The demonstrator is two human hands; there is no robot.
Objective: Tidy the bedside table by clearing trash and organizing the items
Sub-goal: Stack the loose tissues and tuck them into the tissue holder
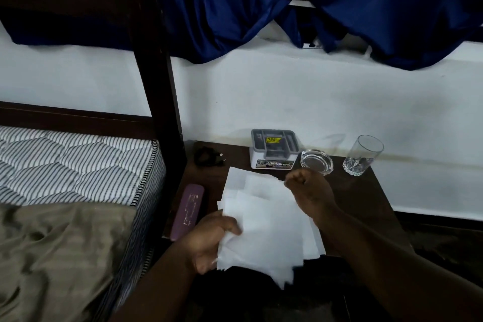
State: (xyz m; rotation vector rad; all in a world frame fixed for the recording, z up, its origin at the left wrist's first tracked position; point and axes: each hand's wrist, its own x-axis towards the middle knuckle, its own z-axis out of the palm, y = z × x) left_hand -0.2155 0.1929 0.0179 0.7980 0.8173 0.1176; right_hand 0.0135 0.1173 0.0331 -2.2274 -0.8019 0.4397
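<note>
Several sheets (271,217) sit in the left hand's (211,240) grip; the right hand (308,185) is curled, hold unclear. One glass (363,155), one ashtray (316,162) and one organizer (273,149) stand on the dark table (366,201) by a white wall (287,91).

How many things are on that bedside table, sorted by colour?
Clear glass: 2, ashtray and tumbler
Grey: 1, organizer box
Purple: 1, case
Black: 1, cord bundle
White: 1, paper pile, gripped by the left hand
Total: 6
</note>
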